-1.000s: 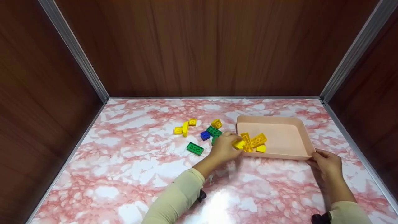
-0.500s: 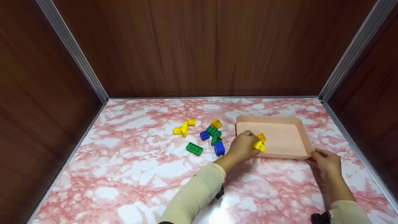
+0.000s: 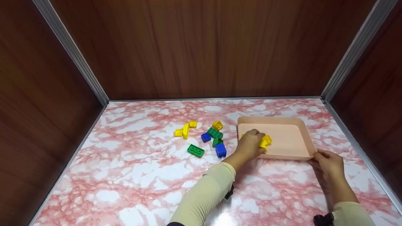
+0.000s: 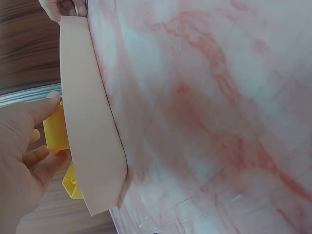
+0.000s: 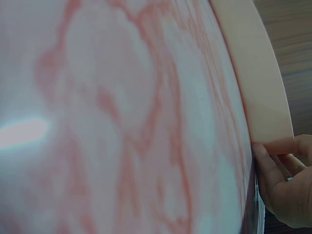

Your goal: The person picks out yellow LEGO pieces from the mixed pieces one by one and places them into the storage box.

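Note:
The left hand (image 3: 249, 146) is over the left end of the peach tray (image 3: 290, 157). In the left wrist view, thumb and fingers of the left hand (image 4: 22, 156) pinch a yellow brick (image 4: 56, 127) just inside the tray wall (image 4: 90, 122); another yellow brick (image 4: 72, 182) lies beside it. More yellow bricks (image 3: 267, 139) show by the fingers in the head view, partly hidden by the hand. At the tray's near right corner, the right hand (image 3: 331, 164) grips the rim; the right wrist view shows its fingers (image 5: 268, 168) around that corner.
Left of the tray lie a blue brick (image 3: 221, 150), a smaller blue brick (image 3: 206, 137), several green bricks (image 3: 196, 151) and several yellow bricks (image 3: 186, 131). Wooden panels (image 3: 201, 47) with metal edges enclose the marbled table (image 3: 132, 175) at the back and both sides.
The left hand has moved right, from the tray's left edge to inside it, carrying a yellow piece, uncovering the larger blue brick. The right hand has stayed at the corner.

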Demonstrator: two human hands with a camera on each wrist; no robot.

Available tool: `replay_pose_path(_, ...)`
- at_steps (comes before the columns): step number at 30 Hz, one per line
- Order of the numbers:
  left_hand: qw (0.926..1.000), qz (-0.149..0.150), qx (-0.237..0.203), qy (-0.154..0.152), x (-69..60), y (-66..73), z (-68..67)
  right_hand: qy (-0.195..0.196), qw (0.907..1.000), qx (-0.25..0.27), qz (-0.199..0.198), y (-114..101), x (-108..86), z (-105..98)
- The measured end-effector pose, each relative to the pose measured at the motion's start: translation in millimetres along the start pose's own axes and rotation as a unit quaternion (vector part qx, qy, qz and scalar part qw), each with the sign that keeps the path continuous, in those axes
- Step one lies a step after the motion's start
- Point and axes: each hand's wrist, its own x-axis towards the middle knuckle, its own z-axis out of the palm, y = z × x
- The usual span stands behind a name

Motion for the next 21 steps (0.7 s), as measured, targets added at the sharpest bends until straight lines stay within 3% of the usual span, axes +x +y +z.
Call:
replay_pose_path(6,0.9996,0.003,-0.029,0.005,-2.1,0.1,-3.4,0.001,1.0000,-0.009,0.000,0,0.6,0)
replay_pose_path(12,0.9988,-0.018,-0.044,0.008,-8.1,-5.6,-7.3,0.008,0.9991,-0.041,0.008,1,0.2,1)
replay_pose_path(21,0.9960,-0.036,-0.068,0.046,-24.5,-35.2,-24.8,0.006,0.9999,-0.012,0.003,-1,-1.4,2)
